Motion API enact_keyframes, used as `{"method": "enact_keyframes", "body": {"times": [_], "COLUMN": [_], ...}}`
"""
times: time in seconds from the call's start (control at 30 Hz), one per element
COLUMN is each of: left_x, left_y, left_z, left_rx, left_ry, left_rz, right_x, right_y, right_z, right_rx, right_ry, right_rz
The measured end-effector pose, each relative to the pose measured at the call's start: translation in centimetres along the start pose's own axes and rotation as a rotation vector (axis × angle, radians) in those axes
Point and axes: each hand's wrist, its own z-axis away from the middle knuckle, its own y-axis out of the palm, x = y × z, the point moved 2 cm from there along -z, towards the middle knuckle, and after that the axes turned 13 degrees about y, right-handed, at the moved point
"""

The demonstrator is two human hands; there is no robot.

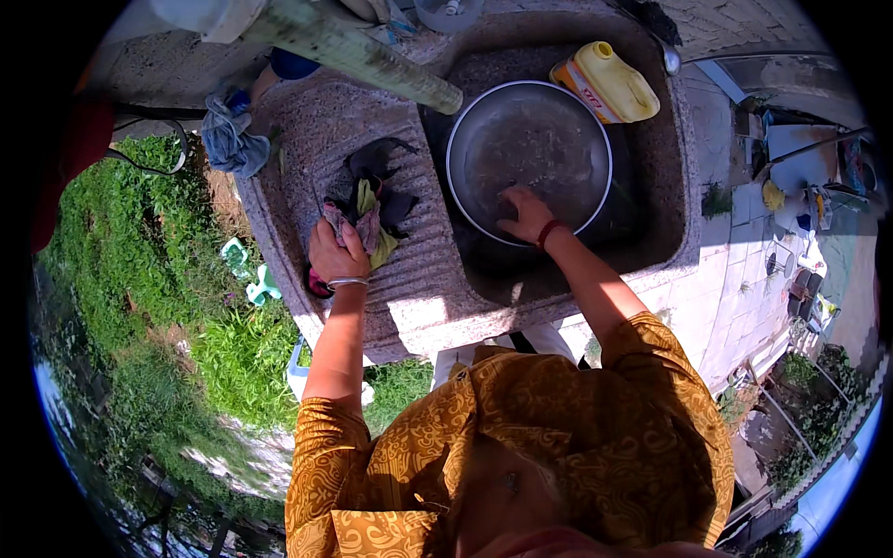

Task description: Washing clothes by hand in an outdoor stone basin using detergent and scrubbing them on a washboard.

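On the ribbed washboard [409, 279] of a stone sink, my left hand [337, 253] is closed around a pinkish patterned cloth [368, 230]. Beside it lie crumpled small garments: a yellow-green piece [383, 249] and a black piece [377, 158], with a bit of bright pink under the wrist. My right hand [528, 216] reaches over the near rim of a round metal basin [530, 130], its thumb and fingers apart and nothing seen between them. Greyish water appears to fill the basin, which sits in the sink's deep trough [651, 200].
A yellow jug [619, 84] leans in the trough behind the basin. Above the washboard slants a thick pale pipe [353, 58]. A grey-blue rag [231, 135] hangs over the sink's left corner. Plants [139, 242] grow at left; paving [726, 270] lies at right.
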Motion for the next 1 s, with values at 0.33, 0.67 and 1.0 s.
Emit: {"method": "enact_keyframes", "body": {"times": [0.33,0.67,1.0], "left_x": [-0.5,0.0,0.2], "left_y": [0.0,0.3,0.3], "left_z": [-0.5,0.0,0.0], "left_rx": [-0.034,-0.027,-0.041], "left_ry": [0.017,0.007,0.012], "left_rz": [0.015,0.002,0.008], "right_x": [-12.5,-10.0,-8.7], "right_y": [-8.1,-6.5,-12.7], "right_z": [1.5,2.8,7.1], "right_rx": [-0.2,-0.011,-0.61], "right_ry": [0.663,0.829,0.319], "right_rz": [-0.709,-1.298,-0.39]}}
